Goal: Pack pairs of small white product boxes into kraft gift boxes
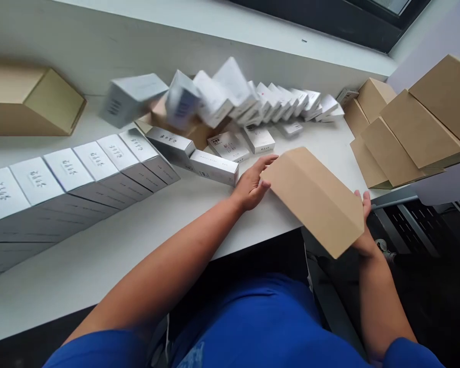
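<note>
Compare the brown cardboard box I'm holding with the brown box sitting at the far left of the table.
The held cardboard box is gripped at its ends by the left hand and right hand, past the table edge; the far-left box rests untouched on the table. The held one tilts diagonally; the other lies level. Both are plain brown cardboard.

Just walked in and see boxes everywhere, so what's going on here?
A person at a white table holds a flat brown cardboard box between both hands: left hand at its far end, right hand at its near end. A row of white boxes lies to the left, more brown boxes are stacked at right.
</note>
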The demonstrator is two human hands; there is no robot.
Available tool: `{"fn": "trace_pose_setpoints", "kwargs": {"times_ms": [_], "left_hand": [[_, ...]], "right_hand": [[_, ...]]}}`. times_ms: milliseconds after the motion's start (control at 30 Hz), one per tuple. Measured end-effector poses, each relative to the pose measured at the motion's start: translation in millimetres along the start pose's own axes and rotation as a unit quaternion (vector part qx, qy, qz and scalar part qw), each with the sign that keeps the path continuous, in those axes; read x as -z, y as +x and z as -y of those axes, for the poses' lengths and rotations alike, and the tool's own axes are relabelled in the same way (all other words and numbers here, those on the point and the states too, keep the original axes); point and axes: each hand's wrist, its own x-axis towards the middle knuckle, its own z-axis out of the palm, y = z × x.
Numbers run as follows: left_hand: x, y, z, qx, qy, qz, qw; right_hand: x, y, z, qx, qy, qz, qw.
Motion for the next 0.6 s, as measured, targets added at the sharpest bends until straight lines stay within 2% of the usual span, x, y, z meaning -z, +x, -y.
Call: {"fn": "trace_pose_setpoints", "kwargs": {"times_ms": [167,300,433,500,600], "left_hand": [[0.6,-1,-2,0.031,-0.001,-0.021,0.999],[-1.0,-1,-3,0.058,0.014,-0.032,0.998],[-1.0,-3,-2,0.072,0.035,-0.019,0.997],[-0.6,-4,0,0.078,0.046,-0.004,0.996],[-0.7,-5,4,0.088,0.062,0.032,0.994]], "right_hand": [[3,-6,6,0.021,-0.016,0.022,0.999],[-10,-1,19,0.018,0.037,0.011,0.999],[-17,3,20,0.022,0.057,0.003,0.998],[-11,4,18,0.018,0.05,0.024,0.998],[7,3,16,-0.015,0.024,0.096,0.995]]}}
